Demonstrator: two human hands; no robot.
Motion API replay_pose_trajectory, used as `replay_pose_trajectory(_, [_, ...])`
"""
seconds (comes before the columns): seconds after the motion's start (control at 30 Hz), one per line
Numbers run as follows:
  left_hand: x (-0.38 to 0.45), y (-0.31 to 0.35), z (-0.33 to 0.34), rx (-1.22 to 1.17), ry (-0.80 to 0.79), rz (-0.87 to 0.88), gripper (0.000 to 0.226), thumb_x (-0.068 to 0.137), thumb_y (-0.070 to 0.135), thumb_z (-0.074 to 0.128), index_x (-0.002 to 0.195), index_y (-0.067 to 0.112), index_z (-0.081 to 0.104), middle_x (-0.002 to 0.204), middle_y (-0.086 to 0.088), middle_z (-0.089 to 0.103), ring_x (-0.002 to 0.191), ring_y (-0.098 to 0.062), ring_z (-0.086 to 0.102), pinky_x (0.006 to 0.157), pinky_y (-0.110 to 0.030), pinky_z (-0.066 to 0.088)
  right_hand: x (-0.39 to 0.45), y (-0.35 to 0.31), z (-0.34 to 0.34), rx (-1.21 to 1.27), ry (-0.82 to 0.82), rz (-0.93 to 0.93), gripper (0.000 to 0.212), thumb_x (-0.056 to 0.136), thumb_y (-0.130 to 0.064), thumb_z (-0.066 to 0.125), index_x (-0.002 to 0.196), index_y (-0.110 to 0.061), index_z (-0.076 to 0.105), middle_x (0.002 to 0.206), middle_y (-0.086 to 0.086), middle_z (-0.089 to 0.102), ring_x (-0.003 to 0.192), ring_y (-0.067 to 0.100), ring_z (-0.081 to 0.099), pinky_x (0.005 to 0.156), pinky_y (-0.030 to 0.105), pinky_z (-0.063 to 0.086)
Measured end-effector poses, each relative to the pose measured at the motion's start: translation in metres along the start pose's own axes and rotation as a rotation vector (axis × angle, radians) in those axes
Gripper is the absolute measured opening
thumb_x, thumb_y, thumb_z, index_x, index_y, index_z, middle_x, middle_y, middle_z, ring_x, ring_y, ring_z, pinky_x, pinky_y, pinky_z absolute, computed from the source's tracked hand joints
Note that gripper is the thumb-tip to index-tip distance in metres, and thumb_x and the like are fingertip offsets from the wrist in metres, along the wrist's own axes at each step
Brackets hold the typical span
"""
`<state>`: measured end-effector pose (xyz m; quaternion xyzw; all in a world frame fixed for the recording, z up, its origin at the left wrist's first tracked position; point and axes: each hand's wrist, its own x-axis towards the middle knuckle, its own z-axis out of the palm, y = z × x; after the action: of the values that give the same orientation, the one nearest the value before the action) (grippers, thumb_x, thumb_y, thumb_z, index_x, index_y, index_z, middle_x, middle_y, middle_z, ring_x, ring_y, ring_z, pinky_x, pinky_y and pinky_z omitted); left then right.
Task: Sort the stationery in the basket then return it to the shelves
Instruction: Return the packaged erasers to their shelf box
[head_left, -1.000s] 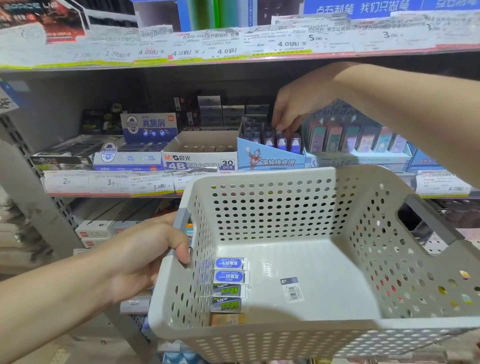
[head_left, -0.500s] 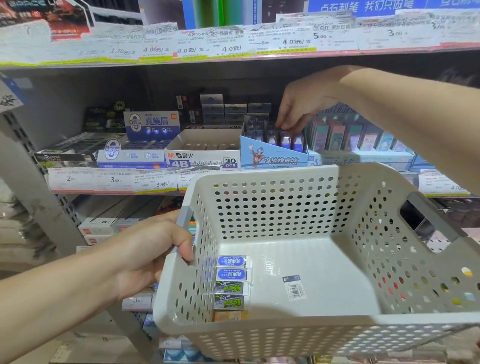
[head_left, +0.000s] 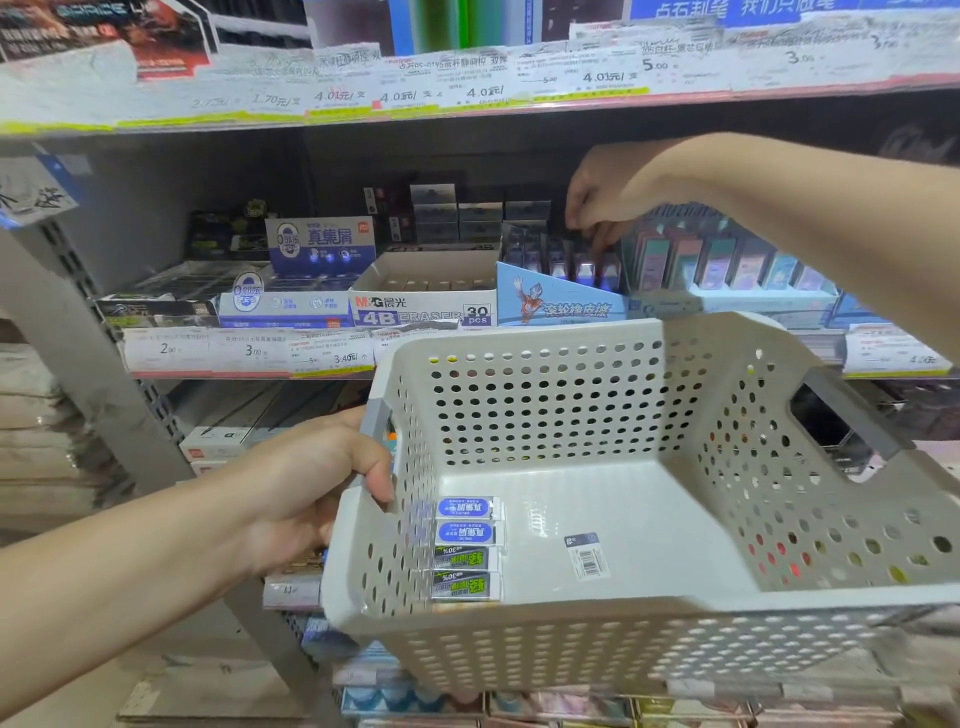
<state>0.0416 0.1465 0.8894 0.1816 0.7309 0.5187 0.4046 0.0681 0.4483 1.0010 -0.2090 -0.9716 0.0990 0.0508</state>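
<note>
head view, left hand (head_left: 311, 488): gripped the basket (head_left: 597, 639) by its side handle, held level near the shelf so the other arm only had a short reach.
right hand (head_left: 597, 202): fingertips curled down into the blue display box (head_left: 558, 301), apparently seating a small eraser; the pinch itself was hidden, cannot tell.
erasers (head_left: 467, 551): four lay stacked against the basket's left wall, unsorted.
barcode sticker (head_left: 586, 555): on the basket floor.
</note>
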Motion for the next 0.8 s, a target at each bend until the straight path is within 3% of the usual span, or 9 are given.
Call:
replay_pose_trajectory(0.13, [-0.003, -0.003, -0.006, 0.006, 0.019, 0.000, 0.070, 0.044, -0.003, 0.049, 0.107, 0.020, 0.069, 0.098, -0.022, 0.070, 0.083, -0.035, 0.062, 0.096, -0.058, 0.042, -0.016, -0.012, 0.001, -0.160, 0.150, -0.074, 0.022, 0.094, -0.022, 0.050, 0.110, -0.015, 0.064, 0.108, 0.005, 0.065, 0.097, 0.024, 0.058, 0.083, 0.027, 0.044])
replay_pose_trajectory(0.3, [-0.007, -0.005, -0.019, 0.026, 0.031, 0.005, 0.065, 0.048, -0.005, 0.051, 0.104, 0.020, 0.070, 0.090, -0.021, 0.070, 0.086, -0.036, 0.061, 0.098, -0.058, 0.041, -0.063, -0.033, 0.031, -0.173, 0.473, -0.466, 0.005, 0.085, -0.022, 0.054, 0.082, -0.019, 0.058, 0.079, -0.003, 0.056, 0.072, 0.020, 0.053, 0.065, 0.030, 0.043])
replay_pose_trajectory(0.37, [-0.009, -0.006, -0.024, 0.019, 0.025, 0.003, 0.062, 0.051, -0.006, 0.050, 0.104, 0.019, 0.070, 0.096, -0.022, 0.071, 0.087, -0.036, 0.062, 0.097, -0.057, 0.043, -0.084, -0.048, 0.046, -0.161, 0.473, -0.589, 0.010, 0.080, -0.029, 0.050, 0.076, -0.021, 0.054, 0.072, -0.009, 0.049, 0.063, 0.014, 0.048, 0.058, 0.026, 0.037])
replay_pose_trajectory(0.47, [-0.011, -0.008, -0.032, 0.031, 0.020, 0.001, 0.069, 0.041, -0.004, 0.049, 0.102, 0.020, 0.071, 0.099, -0.020, 0.071, 0.087, -0.036, 0.062, 0.099, -0.061, 0.041, -0.105, -0.069, 0.075, -0.105, 0.332, -0.675, 0.010, 0.076, -0.031, 0.050, 0.067, -0.027, 0.047, 0.057, -0.017, 0.040, 0.051, 0.002, 0.040, 0.050, 0.018, 0.032])
replay_pose_trajectory(0.57, [-0.015, -0.009, -0.040, 0.056, 0.020, 0.006, 0.064, 0.044, -0.003, 0.050, 0.100, 0.019, 0.071, 0.101, -0.022, 0.070, 0.089, -0.036, 0.061, 0.099, -0.060, 0.041, -0.110, -0.093, 0.113, -0.150, 0.016, -0.680, 0.012, 0.077, -0.029, 0.056, 0.068, -0.028, 0.048, 0.056, -0.014, 0.047, 0.049, 0.002, 0.040, 0.049, 0.022, 0.034])
replay_pose_trajectory(0.63, [-0.017, -0.013, -0.042, 0.064, 0.006, 0.016, 0.055, 0.058, -0.008, 0.048, 0.103, 0.015, 0.069, 0.092, -0.019, 0.068, 0.086, -0.034, 0.058, 0.092, -0.051, 0.046, -0.102, -0.104, 0.139, -0.213, -0.241, -0.627, 0.012, 0.082, -0.029, 0.063, 0.090, -0.020, 0.061, 0.081, -0.006, 0.064, 0.059, 0.009, 0.047, 0.057, 0.024, 0.035])
replay_pose_trajectory(0.67, [-0.018, -0.015, -0.043, 0.063, 0.001, 0.019, 0.053, 0.064, -0.012, 0.043, 0.103, 0.014, 0.068, 0.088, -0.016, 0.067, 0.084, -0.032, 0.056, 0.087, -0.046, 0.048, -0.097, -0.109, 0.150, -0.234, -0.339, -0.586, 0.027, 0.082, -0.030, 0.066, 0.105, -0.017, 0.061, 0.097, -0.002, 0.065, 0.065, 0.010, 0.047, 0.060, 0.022, 0.034])
replay_pose_trajectory(0.73, [-0.020, -0.017, -0.043, 0.058, 0.020, 0.014, 0.052, 0.067, -0.016, 0.037, 0.097, 0.014, 0.068, 0.077, -0.012, 0.066, 0.081, -0.031, 0.055, 0.085, -0.045, 0.048, -0.088, -0.115, 0.169, -0.248, -0.426, -0.552, 0.051, 0.079, -0.032, 0.072, 0.123, -0.013, 0.054, 0.115, 0.001, 0.061, 0.072, 0.010, 0.046, 0.065, 0.021, 0.034])
replay_pose_trajectory(0.8, [-0.024, -0.017, -0.044, 0.035, 0.041, 0.000, 0.052, 0.064, -0.013, 0.040, 0.097, 0.015, 0.069, 0.079, -0.013, 0.067, 0.084, -0.032, 0.054, 0.094, -0.052, 0.045, -0.082, -0.120, 0.184, -0.246, -0.442, -0.550, 0.066, 0.076, -0.034, 0.076, 0.131, -0.013, 0.048, 0.121, 0.001, 0.058, 0.078, 0.012, 0.047, 0.067, 0.021, 0.033])
